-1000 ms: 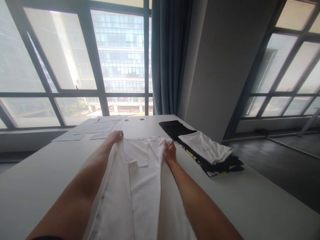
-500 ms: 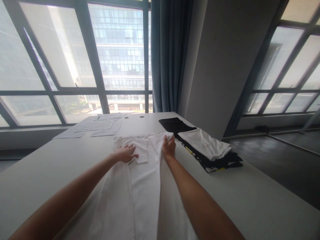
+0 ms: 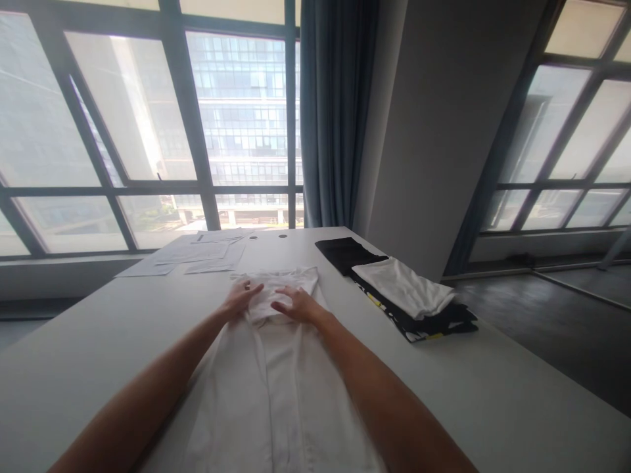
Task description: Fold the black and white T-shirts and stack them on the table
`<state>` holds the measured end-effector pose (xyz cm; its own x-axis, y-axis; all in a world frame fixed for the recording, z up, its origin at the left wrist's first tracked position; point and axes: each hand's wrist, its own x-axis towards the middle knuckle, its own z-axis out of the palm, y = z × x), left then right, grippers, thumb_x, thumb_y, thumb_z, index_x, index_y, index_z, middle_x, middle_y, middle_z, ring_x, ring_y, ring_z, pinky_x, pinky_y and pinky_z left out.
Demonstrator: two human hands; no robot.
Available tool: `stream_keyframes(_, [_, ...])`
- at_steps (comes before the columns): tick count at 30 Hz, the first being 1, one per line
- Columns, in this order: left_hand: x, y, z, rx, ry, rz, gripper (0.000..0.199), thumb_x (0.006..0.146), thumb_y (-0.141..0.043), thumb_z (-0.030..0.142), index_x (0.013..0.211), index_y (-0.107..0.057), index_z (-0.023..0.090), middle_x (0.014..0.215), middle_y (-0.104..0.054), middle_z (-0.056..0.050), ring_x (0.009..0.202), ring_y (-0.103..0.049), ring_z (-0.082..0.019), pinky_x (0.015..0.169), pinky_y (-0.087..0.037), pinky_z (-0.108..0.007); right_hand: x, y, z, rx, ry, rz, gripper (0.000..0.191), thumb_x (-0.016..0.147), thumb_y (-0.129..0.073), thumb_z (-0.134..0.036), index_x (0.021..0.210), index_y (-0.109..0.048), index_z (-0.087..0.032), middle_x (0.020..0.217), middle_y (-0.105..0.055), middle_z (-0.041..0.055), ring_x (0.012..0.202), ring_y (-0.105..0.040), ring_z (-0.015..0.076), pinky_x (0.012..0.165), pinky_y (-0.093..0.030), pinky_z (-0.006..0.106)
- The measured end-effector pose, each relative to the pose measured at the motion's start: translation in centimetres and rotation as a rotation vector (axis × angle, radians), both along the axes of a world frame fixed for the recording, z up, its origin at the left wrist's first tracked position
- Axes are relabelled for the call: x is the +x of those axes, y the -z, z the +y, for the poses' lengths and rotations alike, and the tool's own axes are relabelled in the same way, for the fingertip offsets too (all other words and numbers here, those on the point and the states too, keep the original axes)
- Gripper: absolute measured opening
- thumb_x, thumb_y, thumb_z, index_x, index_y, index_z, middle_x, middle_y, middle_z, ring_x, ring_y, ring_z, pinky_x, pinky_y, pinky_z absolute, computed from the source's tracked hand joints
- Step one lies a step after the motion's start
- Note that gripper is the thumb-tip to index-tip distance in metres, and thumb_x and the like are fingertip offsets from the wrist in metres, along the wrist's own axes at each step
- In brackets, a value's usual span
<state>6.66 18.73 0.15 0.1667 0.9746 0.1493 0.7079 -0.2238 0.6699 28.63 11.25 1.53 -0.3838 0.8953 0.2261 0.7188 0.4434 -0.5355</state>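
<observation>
A white garment (image 3: pixel 280 387) is spread lengthwise on the table, its far end folded over into a smaller layer. At the left side of that folded end lies my left hand (image 3: pixel 240 297), fingers apart and touching the cloth. My right hand (image 3: pixel 297 304) is over the right part of the fold, its fingers spread and grasping nothing that I can see. The garment's near end runs out of the bottom of the view between my forearms.
On the white table (image 3: pixel 142 335), several paper sheets (image 3: pixel 197 253) lie at the far left. To the right sits a stack of folded clothes: a white one (image 3: pixel 404 286) over black ones (image 3: pixel 345 253). A blue curtain (image 3: pixel 328 118) and a pillar (image 3: pixel 424 131) stand beyond.
My right hand has let go of the garment's right edge and moved left, and that side now lies folded inward. My left hand has shifted slightly left and up.
</observation>
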Motion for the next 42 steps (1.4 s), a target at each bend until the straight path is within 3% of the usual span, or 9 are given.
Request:
stream_keyframes(5, [-0.7, -0.5, 1.1, 0.099, -0.238, 0.077, 0.038, 0.086, -0.057, 0.028, 0.119, -0.067, 0.012, 0.108, -0.074, -0.011, 0.100, -0.069, -0.021, 0.082, -0.049, -0.024, 3.2, 1.0, 1.1, -0.026, 0.264, -0.085, 0.058, 0.097, -0.043, -0.055, 0.143, -0.050, -0.021, 0.153, -0.043, 0.0105, 0.143, -0.035, 0.0242, 0.119, -0.017, 0.048])
stream_keyframes(9, [-1.7, -0.5, 1.1, 0.117, -0.250, 0.267, 0.040, 0.081, -0.058, 0.026, 0.119, -0.067, 0.017, 0.102, -0.076, -0.009, 0.098, -0.069, -0.025, 0.082, -0.049, -0.027, 4.2, 2.3, 1.5, -0.118, 0.292, -0.188, 0.069, 0.097, -0.038, -0.057, 0.154, -0.031, -0.018, 0.162, -0.023, 0.0120, 0.150, -0.019, 0.0231, 0.119, -0.010, 0.051])
stream_keyframes(13, [-2.1, -0.1, 0.6, 0.141, -0.263, 0.342, 0.044, 0.082, -0.056, 0.026, 0.124, -0.064, 0.018, 0.105, -0.075, -0.009, 0.100, -0.068, -0.025, 0.081, -0.049, -0.027, 3.9, 2.7, 1.5, -0.125, 0.326, -0.220, 0.077, 0.097, -0.034, -0.060, 0.157, -0.020, -0.015, 0.163, -0.015, 0.0138, 0.151, -0.014, 0.0232, 0.119, -0.008, 0.052])
stream_keyframes(18, [-2.5, 0.5, 0.6, 0.150, -0.344, 0.380, 0.043, 0.087, -0.051, 0.037, 0.126, -0.061, 0.019, 0.122, -0.068, -0.012, 0.114, -0.062, -0.030, 0.091, -0.048, -0.037, 3.7, 2.4, 1.3, -0.133, 0.330, -0.256, 0.074, 0.096, -0.033, -0.062, 0.155, -0.030, -0.016, 0.162, -0.021, 0.0139, 0.150, -0.017, 0.0240, 0.119, -0.007, 0.052])
stream_keyframes(22, [-3.5, 1.0, 1.3, 0.125, -0.297, 0.467, 0.041, 0.096, -0.036, 0.038, 0.123, -0.063, 0.023, 0.136, -0.061, -0.010, 0.125, -0.055, -0.028, 0.098, -0.045, -0.038, 3.7, 2.5, 1.3, -0.143, 0.302, -0.295, 0.071, 0.096, -0.033, -0.060, 0.155, -0.030, -0.020, 0.163, -0.019, 0.0095, 0.151, -0.014, 0.0254, 0.119, -0.004, 0.055])
stream_keyframes(25, [-3.7, 0.8, 2.2, 0.077, -0.249, 0.459, 0.042, 0.097, -0.035, 0.040, 0.124, -0.063, 0.026, 0.131, -0.065, -0.008, 0.122, -0.057, -0.025, 0.098, -0.044, -0.035, 3.6, 2.6, 1.3, -0.087, 0.266, -0.305, 0.064, 0.098, -0.032, -0.054, 0.154, -0.034, -0.022, 0.162, -0.024, 0.0076, 0.150, -0.017, 0.0252, 0.118, -0.001, 0.055])
stream_keyframes(29, [-2.9, 0.3, 3.0, 0.074, -0.288, 0.505, 0.047, 0.088, -0.047, 0.056, 0.110, -0.068, 0.020, 0.118, -0.070, -0.013, 0.116, -0.060, -0.033, 0.095, -0.045, -0.042, 3.5, 2.7, 1.2, -0.070, 0.271, -0.292, 0.062, 0.098, -0.033, -0.054, 0.151, -0.039, -0.021, 0.161, -0.027, 0.0088, 0.148, -0.021, 0.0257, 0.118, -0.004, 0.055])
stream_keyframes(35, [-1.5, 0.0, 3.7, 0.152, -0.264, 0.543, 0.026, 0.081, -0.055, 0.034, 0.087, -0.073, 0.017, 0.117, -0.069, -0.016, 0.113, -0.061, -0.034, 0.093, -0.045, -0.042, 3.6, 2.7, 1.2, -0.073, 0.276, -0.260, 0.063, 0.096, -0.037, -0.055, 0.149, -0.042, -0.021, 0.161, -0.028, 0.0086, 0.148, -0.022, 0.0256, 0.118, -0.012, 0.052])
stream_keyframes(42, [-2.6, -1.4, 5.6, 0.125, -0.301, 0.415, 0.035, 0.087, -0.045, 0.031, 0.102, -0.072, 0.014, 0.101, -0.075, -0.012, 0.094, -0.069, -0.023, 0.075, -0.049, -0.026, 3.8, 2.8, 1.2, -0.049, 0.277, -0.226, 0.059, 0.096, -0.041, -0.053, 0.146, -0.046, -0.022, 0.159, -0.033, 0.0083, 0.147, -0.025, 0.0235, 0.118, -0.015, 0.049])
